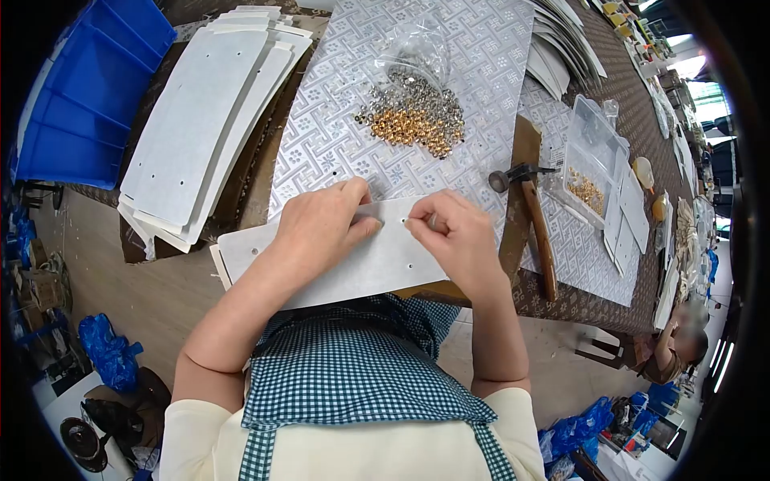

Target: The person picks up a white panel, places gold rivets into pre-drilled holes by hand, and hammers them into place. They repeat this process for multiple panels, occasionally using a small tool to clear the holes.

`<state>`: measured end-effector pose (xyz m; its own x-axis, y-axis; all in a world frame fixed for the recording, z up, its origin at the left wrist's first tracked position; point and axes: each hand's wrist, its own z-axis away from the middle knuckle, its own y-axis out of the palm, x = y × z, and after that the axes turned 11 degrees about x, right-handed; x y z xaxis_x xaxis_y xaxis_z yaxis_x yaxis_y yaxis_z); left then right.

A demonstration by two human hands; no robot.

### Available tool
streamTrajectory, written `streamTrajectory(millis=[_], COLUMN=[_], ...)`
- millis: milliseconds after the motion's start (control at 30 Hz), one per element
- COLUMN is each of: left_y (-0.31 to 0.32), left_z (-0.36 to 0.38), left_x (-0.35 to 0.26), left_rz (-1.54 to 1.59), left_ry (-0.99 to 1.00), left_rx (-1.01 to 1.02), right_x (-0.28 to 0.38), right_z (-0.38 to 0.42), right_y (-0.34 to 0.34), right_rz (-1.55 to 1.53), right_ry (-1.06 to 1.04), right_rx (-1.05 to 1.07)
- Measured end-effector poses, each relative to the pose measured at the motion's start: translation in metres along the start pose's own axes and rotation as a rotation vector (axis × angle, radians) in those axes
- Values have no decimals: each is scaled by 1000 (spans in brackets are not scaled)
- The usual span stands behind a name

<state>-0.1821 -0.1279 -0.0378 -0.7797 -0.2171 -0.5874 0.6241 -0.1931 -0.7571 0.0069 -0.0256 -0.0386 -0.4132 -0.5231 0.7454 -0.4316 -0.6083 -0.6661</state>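
A white panel with small holes point(353, 272) lies in front of me, across the table's near edge. My left hand point(321, 224) is closed on its far edge, with the thumb on top and the fingertips partly hidden. My right hand point(457, 236) is pinched at the panel's right end, beside a small hole with a dark rim. Whatever sits between thumb and forefinger is too small to make out. Just beyond the hands, gold rivets point(421, 132) and silver rivets point(429, 92) are heaped, the silver ones spilling from a clear plastic bag point(413, 48).
A hammer point(539, 232) rests on a brown strip to the right, near an open clear plastic box point(589, 160) holding small gold parts. Stacked white panels point(196, 120) stand left, beside a blue crate point(88, 96). Another person point(678, 349) is at far right.
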Motion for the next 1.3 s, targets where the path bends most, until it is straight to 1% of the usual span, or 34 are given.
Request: streamTrajectory(millis=[67, 267, 367, 567, 667, 700, 733, 767, 833, 867, 900, 933, 967, 1033, 1067, 1167, 1200, 1267, 1300], left_y=[0, 1, 1, 2, 1, 1, 1, 1, 1, -1, 0, 0, 0, -2, -2, -1, -1, 1, 2], left_z=[0, 0, 0, 0, 0, -1, 0, 0, 1, 0, 0, 1, 1, 2, 1, 2, 2, 3, 3], left_x=[0, 1, 2, 1, 1, 1, 0, 0, 0, -2, -2, -1, -2, -3, -3, -3, -2, -1, -1], left_rz=[-6, -25, -24, -11, -12, -13, -14, -14, -13, 5, 0, -8, -19, -13, -16, -6, -4, -8, -13], left_ry=[-8, -12, -9, -3, -8, -16, -22, -19, -9, -30, -22, -15, -13, -17, -26, -31, -33, -30, -24], left_rx=[2, 5, 0, -15, -10, -2, 5, 1, -11, 12, 6, 0, -8, 1, 4, -4, -1, -2, -10], right_x=[-4, -7, -6, -5, -16, -30, -30, -38, -60, -77, -80, -83, -83, -77, -70, -38, -34, 3, 6], right_z=[-1, 0, 1, -2, 12, 19, 29, 41, 63, 76, 81, 83, 85, 84, 84, 90, 93, 105, 111], right_y=[10, 15, 13, 13, -7, -18, -36, -57, -86, -95, -99, -101, -103, -100, -95, -77, -70, -67, -63], right_rz=[42, 22, 10, -37, -133, -167, -115, 173, 611, 573, 530, 468, 451, 404, 357, 57, -149, -179, -176], right_ry=[-49, -14, -35, 53, 127, 59, 88, 138, 202, 338, 474, 526, 523, 503, 456, 306, 180, -5, -157], right_rx=[-11, -28, -32, -33, -169, -320, -419, -432, -406, -291, -177, -121, -112, -84, -135, -286, -355, -423, -466])
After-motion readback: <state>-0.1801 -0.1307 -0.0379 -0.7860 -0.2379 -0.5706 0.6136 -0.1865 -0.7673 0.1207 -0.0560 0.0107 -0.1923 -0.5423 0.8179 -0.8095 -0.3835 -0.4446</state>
